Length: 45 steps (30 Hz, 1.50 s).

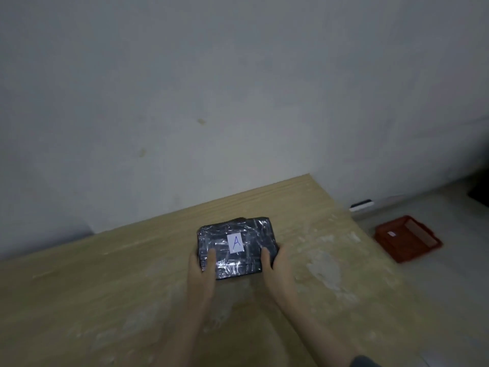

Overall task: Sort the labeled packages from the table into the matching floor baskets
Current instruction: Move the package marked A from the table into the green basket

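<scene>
- The black package (236,247), wrapped in glossy tape, was over the middle of the wooden table (105,287); whether it rested on the top or was just lifted could not be told.
- Its white label (235,243) faced up, the "A" upright to the wearer; the long axis ran roughly left to right, slightly skewed.
- The left hand (202,268) and right hand (275,263) clasped its near corners, thumbs on top.
- The slick wrap could probably slip from so shallow a hold during carrying.
- The red basket (408,238) sat on the floor to the right; its tag was unreadable, so misplacing seemed possible.
</scene>
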{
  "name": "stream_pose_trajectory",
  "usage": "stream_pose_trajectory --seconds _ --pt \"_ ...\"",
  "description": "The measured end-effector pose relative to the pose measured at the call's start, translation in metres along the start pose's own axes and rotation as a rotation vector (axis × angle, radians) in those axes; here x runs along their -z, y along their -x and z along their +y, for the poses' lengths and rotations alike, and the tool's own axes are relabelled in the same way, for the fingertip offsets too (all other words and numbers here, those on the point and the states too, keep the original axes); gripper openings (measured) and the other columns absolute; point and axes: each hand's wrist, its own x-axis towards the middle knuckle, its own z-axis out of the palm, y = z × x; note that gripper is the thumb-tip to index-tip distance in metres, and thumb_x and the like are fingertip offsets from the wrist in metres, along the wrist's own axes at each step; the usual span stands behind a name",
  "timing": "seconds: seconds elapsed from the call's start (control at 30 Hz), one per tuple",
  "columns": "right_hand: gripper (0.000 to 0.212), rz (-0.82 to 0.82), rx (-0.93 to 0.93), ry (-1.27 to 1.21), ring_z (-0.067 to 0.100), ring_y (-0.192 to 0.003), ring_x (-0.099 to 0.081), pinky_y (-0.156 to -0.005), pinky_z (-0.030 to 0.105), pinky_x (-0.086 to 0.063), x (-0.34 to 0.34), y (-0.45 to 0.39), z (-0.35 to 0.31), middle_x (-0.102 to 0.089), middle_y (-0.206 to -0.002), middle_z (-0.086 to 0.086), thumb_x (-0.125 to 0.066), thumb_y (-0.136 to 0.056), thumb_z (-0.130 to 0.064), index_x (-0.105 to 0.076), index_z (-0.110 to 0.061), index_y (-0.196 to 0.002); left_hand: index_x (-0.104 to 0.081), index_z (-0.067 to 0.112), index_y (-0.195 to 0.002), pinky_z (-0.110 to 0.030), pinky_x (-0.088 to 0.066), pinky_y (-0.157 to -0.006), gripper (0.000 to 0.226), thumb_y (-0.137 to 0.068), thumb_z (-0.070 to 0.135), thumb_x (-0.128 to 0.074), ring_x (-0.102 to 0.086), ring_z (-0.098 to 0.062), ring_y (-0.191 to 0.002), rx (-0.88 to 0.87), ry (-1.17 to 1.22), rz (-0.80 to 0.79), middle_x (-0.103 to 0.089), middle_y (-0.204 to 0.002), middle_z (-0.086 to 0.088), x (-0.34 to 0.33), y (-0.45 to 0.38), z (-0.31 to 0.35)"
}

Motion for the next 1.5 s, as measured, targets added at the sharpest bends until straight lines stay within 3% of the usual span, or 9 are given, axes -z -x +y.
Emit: stream_pose_trajectory --seconds 0.23,0.37,0.53,0.67,0.77,0.97,1.2,1.3,1.5 --pt "0.022 0.153 -0.119 -0.1 0.0 -0.081 -0.06 -0.061 0.012 -0.045 0.109 0.018 0.042 -0.063 -0.095 -0.005 -0.052 -0.093 -0.034 -0.046 -0.019 -0.108 -0.044 0.008 -0.135 -0.032 -0.035 -0.098 0.048 -0.093 0.032 -0.051 -0.05 -0.025 -0.122 0.022 -0.015 -0.142 -0.055 -0.126 -0.007 -0.096 0.058 0.015" --pt "0.019 0.279 -0.128 -0.157 0.017 -0.094 -0.059 -0.076 0.026 -0.048 0.204 0.021 0.072 -0.06 -0.1 -0.001 -0.051 -0.093 -0.032 -0.046 -0.018 -0.106 -0.046 0.008 -0.128 -0.03 -0.04 -0.086 0.044 -0.093 0.034 -0.05 -0.053 -0.017 -0.097 -0.001 -0.039 -0.266 -0.058 -0.116 -0.007 -0.183 0.105 0.03" --pt "0.036 0.293 -0.191 -0.108 0.019 -0.101 -0.059 -0.09 0.038 -0.049 0.322 0.012 0.121 -0.061 -0.109 0.001 -0.05 -0.092 -0.04 -0.049 -0.013 -0.117 -0.044 0.008 -0.128 -0.042 -0.049 -0.093 0.044 -0.093 0.034 -0.05 -0.057 -0.024 -0.1 0.025 -0.02 -0.316 -0.058 -0.115 -0.009 -0.296 0.162 0.043" --pt "0.021 0.298 -0.187 -0.088 0.016 -0.093 -0.06 -0.082 0.036 -0.052 0.408 -0.013 0.147 -0.062 -0.101 -0.001 -0.049 -0.092 -0.04 -0.052 -0.021 -0.101 -0.043 0.008 -0.128 -0.034 -0.046 -0.082 0.043 -0.094 0.034 -0.049 -0.056 -0.022 -0.095 0.031 0.011 -0.33 -0.057 -0.111 -0.007 -0.381 0.195 0.058" --pt "0.015 0.279 -0.217 -0.061 0.008 -0.079 -0.058 -0.062 0.023 -0.045 0.454 -0.034 0.169 -0.06 -0.09 -0.004 -0.048 -0.093 -0.039 -0.049 -0.025 -0.088 -0.043 0.009 -0.128 -0.035 -0.046 -0.085 0.044 -0.093 0.035 -0.049 -0.056 -0.022 -0.097 0.068 0.009 -0.333 -0.056 -0.11 -0.005 -0.436 0.209 0.063" --pt "0.022 0.206 -0.254 -0.031 0.006 -0.08 -0.058 -0.061 0.02 -0.044 0.517 -0.109 0.228 -0.058 -0.09 -0.008 -0.048 -0.094 -0.035 -0.051 -0.016 -0.104 -0.045 0.005 -0.122 -0.031 -0.039 -0.082 0.043 -0.094 0.038 -0.045 -0.054 -0.022 -0.101 0.069 -0.163 -0.333 -0.053 -0.105 -0.002 -0.539 0.195 0.05" --pt "0.014 0.071 -0.316 0.059 -0.003 -0.075 -0.054 -0.051 0.012 -0.039 0.557 -0.219 0.299 -0.057 -0.086 -0.015 -0.047 -0.094 -0.039 -0.048 -0.025 -0.091 -0.045 0.01 -0.108 -0.025 -0.041 -0.067 0.033 -0.095 0.04 -0.043 -0.052 -0.018 -0.087 0.153 -0.282 -0.279 -0.062 -0.115 -0.014 -0.652 0.143 0.026" --pt "0.021 0.006 -0.339 0.097 0.0 -0.071 -0.053 -0.051 0.016 -0.035 0.575 -0.265 0.321 -0.056 -0.08 -0.01 -0.048 -0.093 -0.039 -0.043 -0.028 -0.077 -0.047 0.005 -0.117 -0.028 -0.04 -0.073 0.04 -0.095 0.039 -0.043 -0.057 -0.025 -0.094 0.194 -0.303 -0.232 -0.063 -0.117 -0.016 -0.695 0.124 0.022" --pt "0.022 -0.149 -0.364 0.157 0.002 -0.072 -0.053 -0.052 0.017 -0.036 0.582 -0.337 0.388 -0.056 -0.082 -0.008 -0.047 -0.094 -0.039 -0.046 -0.018 -0.087 -0.047 0.003 -0.121 -0.029 -0.042 -0.082 0.042 -0.096 0.036 -0.043 -0.058 -0.031 -0.11 0.288 -0.318 -0.173 -0.061 -0.123 -0.017 -0.759 0.09 -0.02"
